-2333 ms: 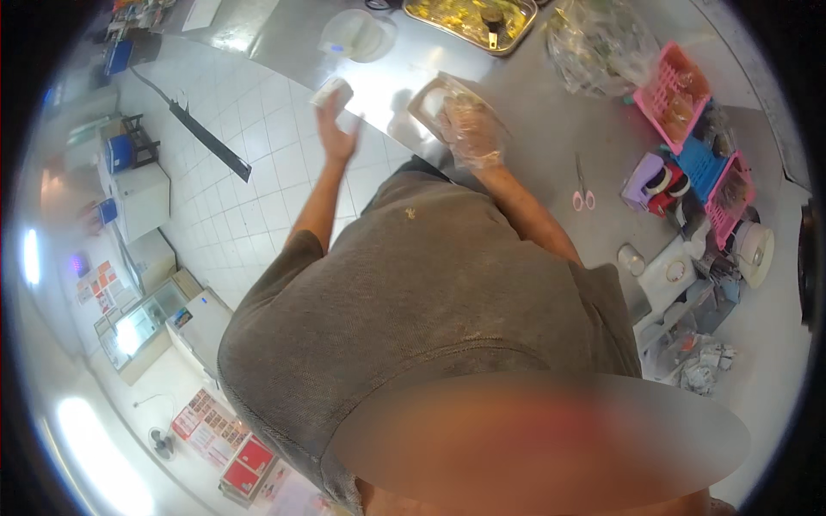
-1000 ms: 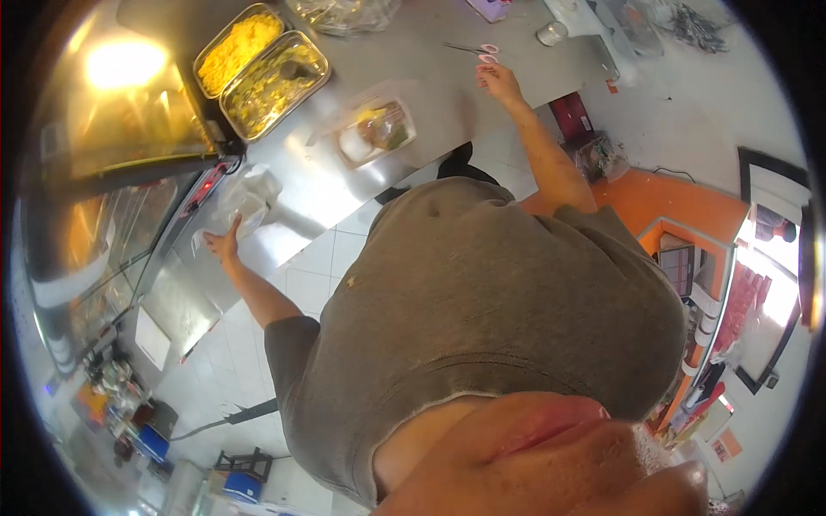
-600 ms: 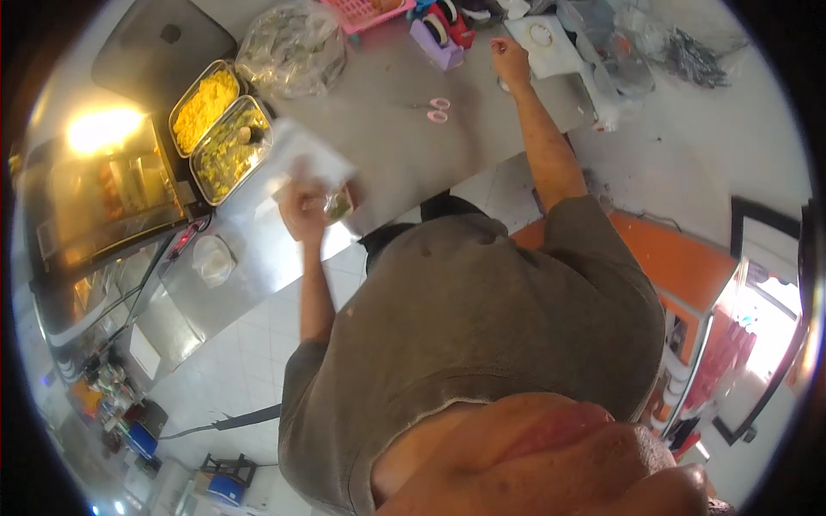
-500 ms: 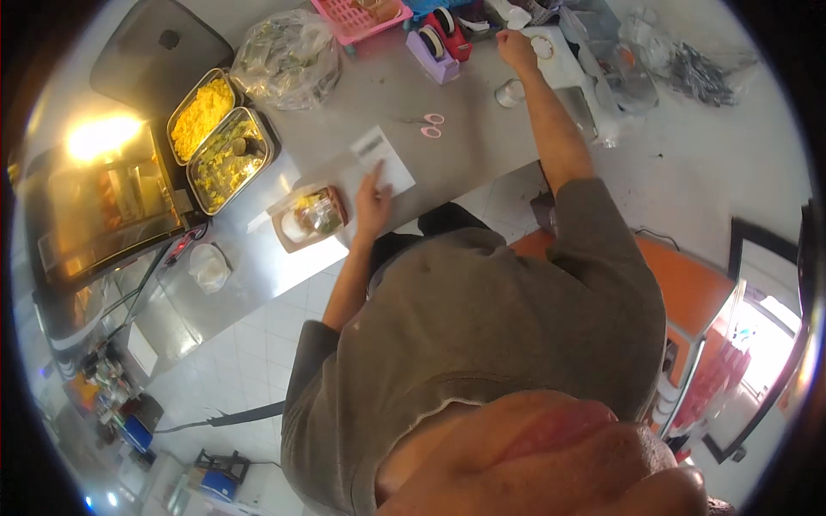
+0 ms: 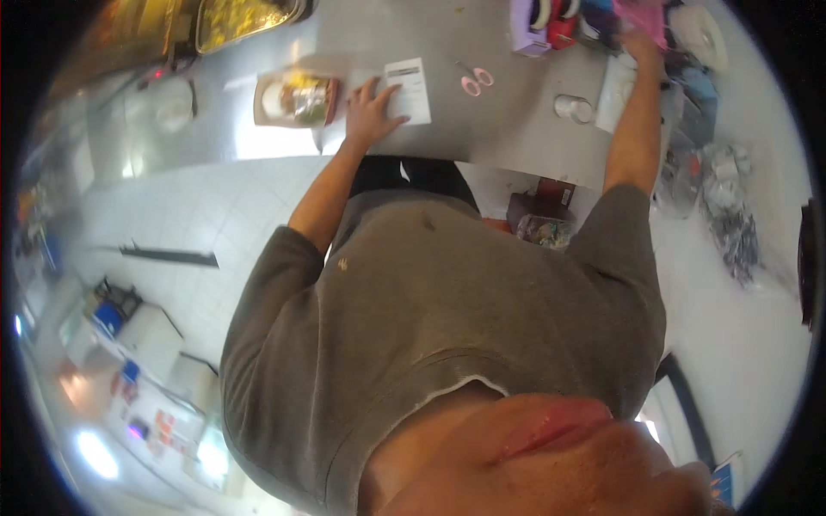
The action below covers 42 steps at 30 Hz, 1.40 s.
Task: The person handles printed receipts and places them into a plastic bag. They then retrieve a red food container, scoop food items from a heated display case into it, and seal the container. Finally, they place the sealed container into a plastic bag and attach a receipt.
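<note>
My left hand (image 5: 370,113) rests on the steel table with its fingers spread. Its thumb side touches or overlaps a printed white paper slip (image 5: 416,93). Just left of that hand sits an open brown paper food box (image 5: 330,101), holding a round white item, yellow food and something in shiny clear wrap. My right arm stretches to the far right, where my right hand (image 5: 638,46) reaches in beside a bright pink item (image 5: 645,14). The fingers of that hand are blurred and partly hidden, so any grip cannot be made out.
Pink-handled scissors (image 5: 476,81) lie right of the slip. A small whitish cylinder (image 5: 573,108) lies near the table's front edge. Purple (image 5: 527,31) and red (image 5: 563,33) tape dispensers stand at the back. A metal tray of yellow-green food (image 5: 245,21) is far left; plastic bags (image 5: 730,185) hang right.
The view has turned, shifting the table upward. My right hand has gone farther right, to the pink item. My left hand's fingers are now spread between the food box and slip.
</note>
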Available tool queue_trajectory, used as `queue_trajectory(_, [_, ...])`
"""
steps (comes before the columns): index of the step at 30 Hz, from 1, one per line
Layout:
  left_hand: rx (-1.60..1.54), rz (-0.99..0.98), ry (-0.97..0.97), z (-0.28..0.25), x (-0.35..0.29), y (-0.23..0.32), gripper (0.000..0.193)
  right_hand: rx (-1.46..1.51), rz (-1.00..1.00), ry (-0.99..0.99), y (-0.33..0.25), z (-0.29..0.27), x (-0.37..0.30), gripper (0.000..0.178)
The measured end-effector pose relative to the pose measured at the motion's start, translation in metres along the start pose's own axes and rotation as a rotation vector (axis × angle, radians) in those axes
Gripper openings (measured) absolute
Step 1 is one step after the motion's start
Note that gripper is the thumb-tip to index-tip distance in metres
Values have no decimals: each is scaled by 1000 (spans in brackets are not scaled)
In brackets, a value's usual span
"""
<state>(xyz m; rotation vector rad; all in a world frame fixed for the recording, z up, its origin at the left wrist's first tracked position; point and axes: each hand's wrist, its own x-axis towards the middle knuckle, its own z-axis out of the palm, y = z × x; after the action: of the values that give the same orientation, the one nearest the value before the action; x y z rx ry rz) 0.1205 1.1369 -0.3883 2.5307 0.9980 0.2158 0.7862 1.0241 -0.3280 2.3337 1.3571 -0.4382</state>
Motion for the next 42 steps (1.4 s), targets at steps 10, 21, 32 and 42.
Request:
queue_trajectory(10, [-68, -72, -9, 21, -9, -11, 83, 2479, -123, 697, -263, 13, -185, 16])
queue_trajectory(21, [-12, -111, -43, 20, -12, -12, 85, 1495, -321, 192, -470, 103, -227, 18])
queue_trajectory(32, [4, -133, -122, 15, -8, -9, 86, 589, -454, 292, -447, 67, -247, 21])
queue_trajectory(42, [96, 150, 244, -188, 59, -53, 47, 480, -300, 738, -489, 43, -193, 45])
